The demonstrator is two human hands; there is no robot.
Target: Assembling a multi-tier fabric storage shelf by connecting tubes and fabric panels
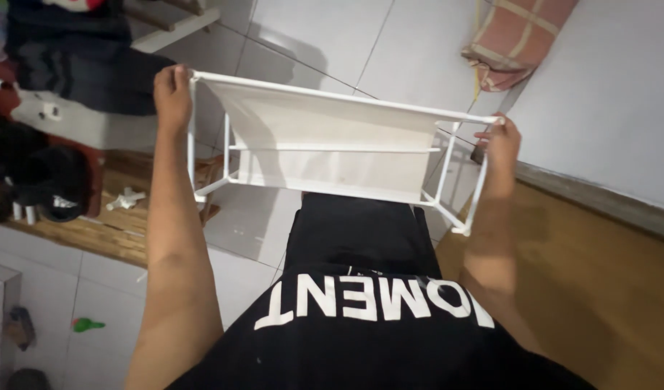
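Observation:
A white tube-frame rack (332, 137) with white fabric shelves hangs in the air in front of me, above the tiled floor. My left hand (171, 92) grips the frame's upper left corner tube. My right hand (499, 144) grips the upper right corner tube. The rack is tilted, its right side lower than its left. Two shelf layers show, and short white legs stick out at the lower corners. My black printed shirt fills the bottom of the view.
Dark clothes (79, 58) lie piled at the upper left by a wooden slatted bench (93, 227). A striped pink cushion (516, 40) leans at the top right. A wooden floor panel (599, 274) and a grey wall are on the right. A small green object (88, 325) lies on the tiles.

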